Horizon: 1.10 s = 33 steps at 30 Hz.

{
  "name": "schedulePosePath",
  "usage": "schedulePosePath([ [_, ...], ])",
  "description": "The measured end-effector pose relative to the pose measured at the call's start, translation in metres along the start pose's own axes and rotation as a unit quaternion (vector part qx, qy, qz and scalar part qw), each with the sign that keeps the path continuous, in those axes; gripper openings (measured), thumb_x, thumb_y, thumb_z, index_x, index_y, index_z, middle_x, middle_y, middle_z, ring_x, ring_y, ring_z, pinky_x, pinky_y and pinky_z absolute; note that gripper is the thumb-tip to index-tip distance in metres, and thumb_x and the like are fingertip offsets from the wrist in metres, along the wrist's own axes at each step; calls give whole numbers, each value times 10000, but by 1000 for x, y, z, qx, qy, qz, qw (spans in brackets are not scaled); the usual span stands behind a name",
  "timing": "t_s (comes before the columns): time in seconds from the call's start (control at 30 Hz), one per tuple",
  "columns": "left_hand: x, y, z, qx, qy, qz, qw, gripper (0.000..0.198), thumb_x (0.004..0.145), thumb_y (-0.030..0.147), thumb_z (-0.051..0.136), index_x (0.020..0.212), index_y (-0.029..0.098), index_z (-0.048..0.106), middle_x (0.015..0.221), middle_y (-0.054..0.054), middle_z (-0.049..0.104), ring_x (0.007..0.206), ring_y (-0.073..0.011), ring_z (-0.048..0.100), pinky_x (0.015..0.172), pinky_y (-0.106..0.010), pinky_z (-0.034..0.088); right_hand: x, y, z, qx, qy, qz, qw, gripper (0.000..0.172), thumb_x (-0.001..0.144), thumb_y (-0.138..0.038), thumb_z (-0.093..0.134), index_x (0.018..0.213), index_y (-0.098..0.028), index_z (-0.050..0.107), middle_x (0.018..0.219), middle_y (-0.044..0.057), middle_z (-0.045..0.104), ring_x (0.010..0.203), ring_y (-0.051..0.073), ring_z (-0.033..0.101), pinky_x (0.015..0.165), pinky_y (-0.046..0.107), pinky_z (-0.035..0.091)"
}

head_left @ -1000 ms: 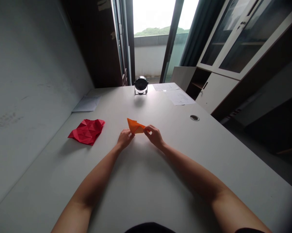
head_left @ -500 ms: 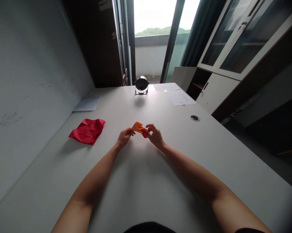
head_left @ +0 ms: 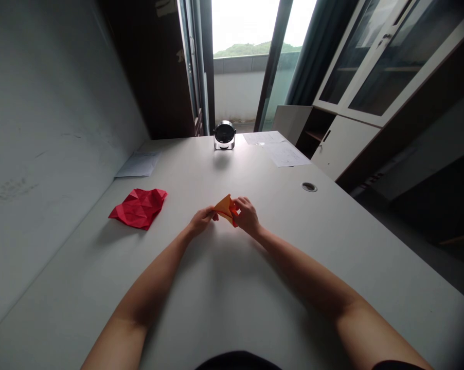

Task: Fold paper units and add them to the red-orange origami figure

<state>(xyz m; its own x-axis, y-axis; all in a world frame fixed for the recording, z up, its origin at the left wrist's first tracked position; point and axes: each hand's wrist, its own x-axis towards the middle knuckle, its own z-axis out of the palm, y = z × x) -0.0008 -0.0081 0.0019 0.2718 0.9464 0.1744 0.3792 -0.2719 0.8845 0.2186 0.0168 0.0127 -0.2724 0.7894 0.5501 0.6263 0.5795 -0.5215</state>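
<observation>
Between my hands is a folded piece of orange paper [head_left: 225,206], lighter on its broad face and deeper orange-red along the folds at its right side. My left hand [head_left: 202,220] pinches its left corner, thumb on top. On the other side, my right hand [head_left: 246,215] grips the right edge with bent fingers and thumb, hiding part of the folds. The paper is held just above the white table [head_left: 232,277]. Off to the left lies a creased sheet of red paper [head_left: 140,208], touched by neither hand.
A small black round device on a silver stand [head_left: 224,135] stands at the table's far edge. Printed sheets [head_left: 286,153] lie at the back right, and another paper [head_left: 138,164] at the back left. A cable hole [head_left: 309,187] is on the right. A wall [head_left: 54,169] borders the left side.
The orange paper has turned, so a broad, pointed lighter face now shows upward. My left hand has moved slightly right and down; my right fingers have curled closer on the paper.
</observation>
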Motion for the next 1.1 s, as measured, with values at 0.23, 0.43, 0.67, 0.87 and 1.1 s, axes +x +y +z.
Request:
schedulePosePath([
  [0.23, 2, -4, 7, -131, 4, 16, 991, 195, 900, 276, 528, 989, 165, 662, 794, -44, 683, 752, -166, 628, 766, -307, 504, -4, 0, 6, 174, -50, 21, 983, 60, 785, -246, 581, 796, -197, 547, 738, -3, 575, 635, 136, 486, 576, 242, 403],
  [0.43, 2, -1, 15, -175, -4, 23, 984, 352, 921, 362, 583, 1208, 163, 630, 914, -70, 684, 796, -172, 639, 771, -308, 501, -7, -4, 3, 185, -53, 61, 979, 87, 772, -259, 602, 791, -198, 544, 670, -19, 585, 592, 122, 471, 556, 229, 366],
  [0.67, 2, 10, 14, -215, 38, -37, 975, 476, 897, 568, 581, 1056, 131, 687, 860, -71, 683, 738, -156, 621, 681, -260, 479, -7, -2, 1, 129, -46, 1, 991, 72, 811, -224, 561, 856, -189, 604, 738, 1, 624, 604, 116, 478, 590, 231, 374],
  [0.87, 2, 14, 11, -202, 50, -65, 976, 384, 861, 495, 642, 1027, 153, 694, 908, -64, 700, 810, -178, 636, 733, -273, 496, -9, -2, 0, 149, -54, -27, 987, 237, 807, -150, 528, 993, -201, 664, 862, 28, 701, 684, 137, 586, 645, 237, 425],
  [1.1, 0, 14, 9, -266, 36, -62, 961, 450, 796, 422, 749, 1157, 169, 663, 1029, -88, 719, 939, -201, 662, 831, -305, 513, -8, -4, 1, 246, -64, -33, 967, 350, 787, -106, 508, 1067, -191, 700, 956, 52, 727, 751, 150, 635, 689, 253, 480],
])
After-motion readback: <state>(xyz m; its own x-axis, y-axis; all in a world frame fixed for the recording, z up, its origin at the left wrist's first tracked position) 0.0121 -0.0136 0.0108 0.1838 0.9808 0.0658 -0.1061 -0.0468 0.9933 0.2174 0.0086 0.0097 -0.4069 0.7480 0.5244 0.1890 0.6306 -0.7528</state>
